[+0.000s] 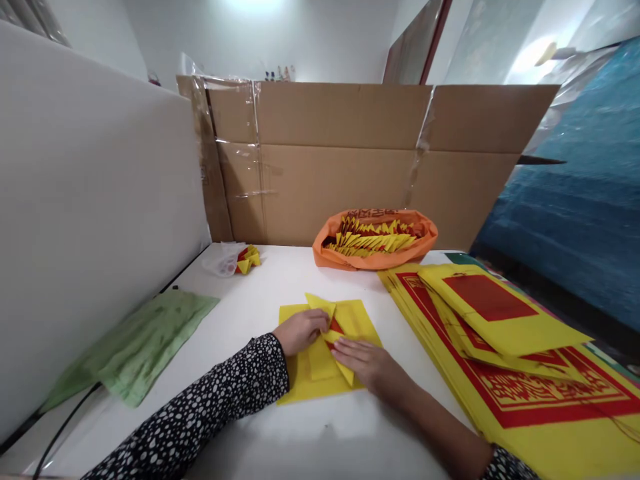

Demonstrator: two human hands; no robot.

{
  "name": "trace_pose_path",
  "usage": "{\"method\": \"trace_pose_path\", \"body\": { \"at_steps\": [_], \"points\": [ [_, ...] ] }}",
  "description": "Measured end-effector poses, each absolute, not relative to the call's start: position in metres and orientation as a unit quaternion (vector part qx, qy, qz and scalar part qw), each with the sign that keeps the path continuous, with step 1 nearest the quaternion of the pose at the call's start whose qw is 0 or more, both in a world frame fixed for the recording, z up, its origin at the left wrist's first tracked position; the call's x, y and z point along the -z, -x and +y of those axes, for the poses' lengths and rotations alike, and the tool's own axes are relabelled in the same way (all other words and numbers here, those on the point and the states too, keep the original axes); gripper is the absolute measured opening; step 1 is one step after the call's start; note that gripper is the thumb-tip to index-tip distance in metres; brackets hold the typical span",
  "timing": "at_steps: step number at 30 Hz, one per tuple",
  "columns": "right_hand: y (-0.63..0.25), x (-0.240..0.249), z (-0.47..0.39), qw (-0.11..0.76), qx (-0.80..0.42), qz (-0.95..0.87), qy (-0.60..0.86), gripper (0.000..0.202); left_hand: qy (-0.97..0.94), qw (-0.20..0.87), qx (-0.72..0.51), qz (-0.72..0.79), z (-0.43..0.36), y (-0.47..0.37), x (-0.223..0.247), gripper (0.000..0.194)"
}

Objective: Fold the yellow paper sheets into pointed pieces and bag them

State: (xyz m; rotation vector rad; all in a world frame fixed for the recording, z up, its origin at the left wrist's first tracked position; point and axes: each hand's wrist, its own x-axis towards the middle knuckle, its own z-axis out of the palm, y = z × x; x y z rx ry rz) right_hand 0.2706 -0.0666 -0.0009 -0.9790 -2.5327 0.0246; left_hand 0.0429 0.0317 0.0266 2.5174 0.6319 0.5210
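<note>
A folded yellow paper (345, 371) with a red patch showing in its middle lies slantwise between my two hands. My left hand (303, 331) has its fingers curled and pinches the upper fold. My right hand (367, 365) has its fingers close together and grips the lower fold along its edge; its thumb is hidden. Beneath the folded piece are flat yellow paper sheets (295, 390) on the white tabletop (280, 433).
At the back stands an orange bag (323, 257) of folded yellow-red papers. Printed yellow and red paper stacks (500, 307) lie right. A green cloth (145, 340) lies left, and a clear plastic piece (220, 261) beside small folded papers (249, 259) lies behind. Cardboard (335, 180) closes the back.
</note>
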Motion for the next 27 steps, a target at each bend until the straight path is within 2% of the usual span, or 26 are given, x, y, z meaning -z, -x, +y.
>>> {"method": "trace_pose_path", "body": {
  "at_steps": [2, 5, 11, 16, 18, 22, 25, 27],
  "points": [
    [-0.267, 0.011, -0.071, 0.19, -0.031, -0.917, 0.35, 0.048, -0.921, 0.262, -0.169, 0.235, 0.025, -0.041, -0.017, 0.028],
    [-0.267, 0.014, -0.073, 0.203, -0.102, -0.899, 0.375, 0.048, -0.901, 0.285, -0.186, 0.268, 0.017, -0.041, -0.013, 0.022],
    [-0.27, 0.0, -0.062, 0.277, -0.218, -0.842, 0.409, 0.026, -0.898, 0.286, -0.176, 0.285, 0.006, -0.047, -0.018, 0.043],
    [-0.256, -0.012, -0.042, 0.258, -0.252, -0.778, 0.515, 0.017, -0.897, 0.293, -0.181, 0.277, 0.005, -0.047, -0.018, 0.054],
    [-0.249, -0.013, -0.033, 0.246, -0.245, -0.771, 0.534, 0.018, -0.88, 0.322, -0.194, 0.29, 0.009, -0.046, -0.018, 0.047],
    [-0.238, -0.013, -0.022, 0.234, -0.22, -0.769, 0.553, 0.019, -0.824, 0.365, -0.264, 0.345, 0.019, -0.046, -0.017, 0.013],
    [-0.232, -0.013, -0.027, 0.239, -0.198, -0.765, 0.565, 0.016, -0.797, 0.375, -0.296, 0.369, 0.025, -0.05, -0.013, 0.018],
    [-0.228, -0.011, -0.038, 0.25, -0.141, -0.771, 0.568, 0.014, -0.783, 0.384, -0.301, 0.386, 0.028, -0.052, -0.008, 0.017]
  ]
}}
